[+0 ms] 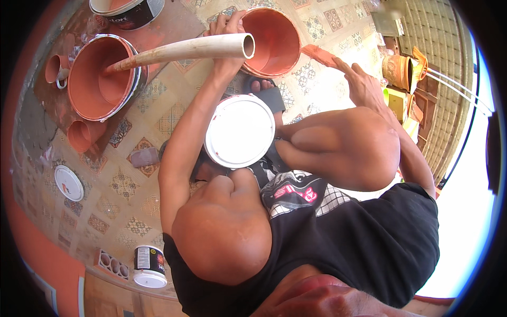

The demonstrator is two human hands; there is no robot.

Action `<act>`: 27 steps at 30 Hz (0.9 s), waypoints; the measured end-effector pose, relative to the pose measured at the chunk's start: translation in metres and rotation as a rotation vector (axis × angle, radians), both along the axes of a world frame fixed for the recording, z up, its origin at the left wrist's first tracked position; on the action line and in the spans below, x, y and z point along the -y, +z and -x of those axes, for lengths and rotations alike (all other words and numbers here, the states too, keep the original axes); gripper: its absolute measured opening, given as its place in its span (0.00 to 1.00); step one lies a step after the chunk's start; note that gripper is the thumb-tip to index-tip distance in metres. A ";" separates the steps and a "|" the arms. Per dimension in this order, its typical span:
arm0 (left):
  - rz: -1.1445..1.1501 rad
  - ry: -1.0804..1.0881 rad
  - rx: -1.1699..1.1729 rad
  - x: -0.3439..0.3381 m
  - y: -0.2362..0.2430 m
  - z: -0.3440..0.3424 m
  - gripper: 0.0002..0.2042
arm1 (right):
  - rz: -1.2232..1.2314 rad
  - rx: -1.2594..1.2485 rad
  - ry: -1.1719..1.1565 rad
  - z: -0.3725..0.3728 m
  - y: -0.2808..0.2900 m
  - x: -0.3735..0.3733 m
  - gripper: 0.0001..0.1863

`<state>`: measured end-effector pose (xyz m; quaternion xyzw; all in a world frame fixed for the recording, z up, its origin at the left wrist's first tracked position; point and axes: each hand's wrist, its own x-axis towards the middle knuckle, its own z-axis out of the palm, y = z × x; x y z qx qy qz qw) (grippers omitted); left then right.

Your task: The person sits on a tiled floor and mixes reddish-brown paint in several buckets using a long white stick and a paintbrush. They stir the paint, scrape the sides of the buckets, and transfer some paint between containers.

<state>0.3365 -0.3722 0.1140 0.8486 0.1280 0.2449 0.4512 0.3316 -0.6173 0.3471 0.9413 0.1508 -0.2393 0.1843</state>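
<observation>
My left hand [228, 27] is closed over the left rim of a round pot [272, 42], its inside coated in orange. The pot is tipped so that its mouth faces me. To its right, my right hand [362, 84] grips a flat tool thick with orange paint, seemingly a paintbrush [320, 55]; its handle is hidden by the fingers. The brush's tip is close to the pot's right rim. A long off-white pipe [195, 48] leans out of an orange-smeared bucket [103, 76] and crosses in front of my left wrist.
A round white lid [240, 131] is between my knees. Orange cups [79, 136] and another paint bucket [129, 13] surround the bucket at left. A loose lid [68, 183], a small paint tub [150, 266] and a holed brick [112, 264] lie lower left. Ornate pots [398, 71] stand right.
</observation>
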 end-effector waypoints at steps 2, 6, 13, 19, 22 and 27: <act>0.020 -0.007 -0.003 0.001 0.002 0.000 0.15 | -0.336 0.145 0.129 -0.031 -0.010 0.039 0.23; 0.051 -0.008 0.017 0.001 0.004 0.001 0.14 | -0.628 0.271 0.018 -0.084 0.024 0.051 0.16; 0.170 0.012 0.159 0.002 -0.005 -0.004 0.12 | -1.445 0.320 -0.015 -0.079 0.098 -0.013 0.20; 0.040 -0.017 -0.038 0.000 0.003 0.002 0.16 | -1.475 0.023 -0.279 -0.027 -0.038 -0.026 0.19; 0.079 -0.098 -0.182 -0.010 0.011 0.002 0.14 | -1.348 -0.074 -0.299 -0.019 -0.078 -0.013 0.21; 0.040 -0.222 -0.214 -0.023 0.014 0.008 0.13 | -1.251 -0.017 -0.183 -0.031 -0.079 -0.009 0.24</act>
